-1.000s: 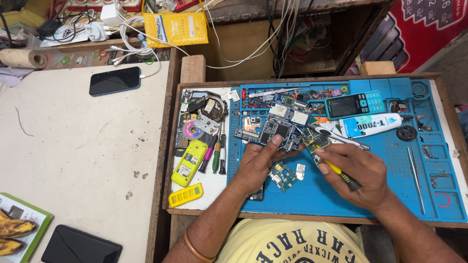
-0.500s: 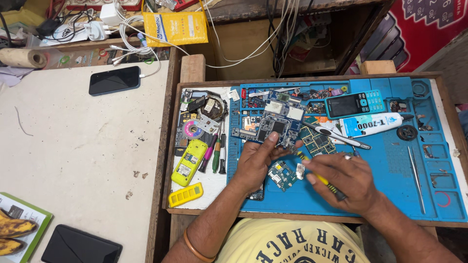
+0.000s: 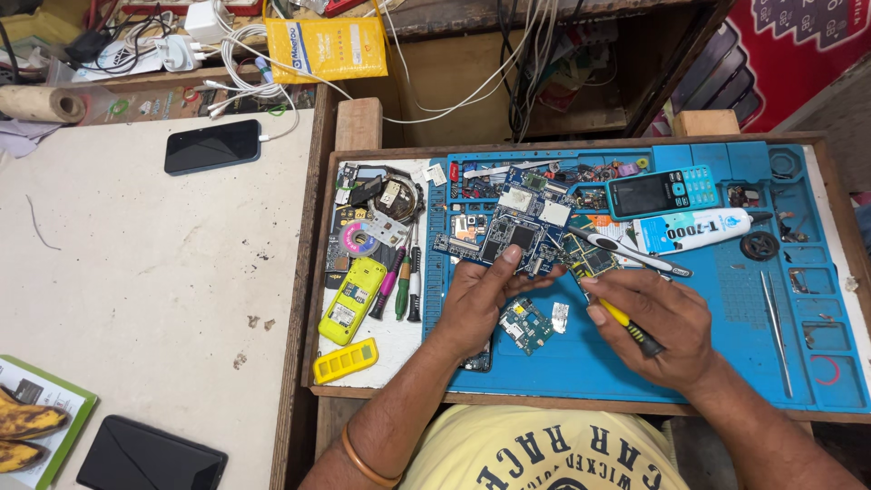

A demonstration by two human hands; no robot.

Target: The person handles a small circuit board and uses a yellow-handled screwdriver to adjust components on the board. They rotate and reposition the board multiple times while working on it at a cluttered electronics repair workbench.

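Your right hand [image 3: 658,322], gripping the yellow screwdriver [image 3: 629,325], is drawing back from the green board [image 3: 594,259]. Your left hand [image 3: 481,299] is still pinning the blue circuit board [image 3: 522,231], apparently flat against the mat [image 3: 708,299].

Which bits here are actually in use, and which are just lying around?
In use:
- left hand pressing on the large circuit board
- right hand holding the yellow-handled screwdriver
- blue work mat

Lying about:
- small circuit board
- yellow phone shell
- yellow keypad
- blue keypad phone
- white tube
- tweezers
- black phone on the left table
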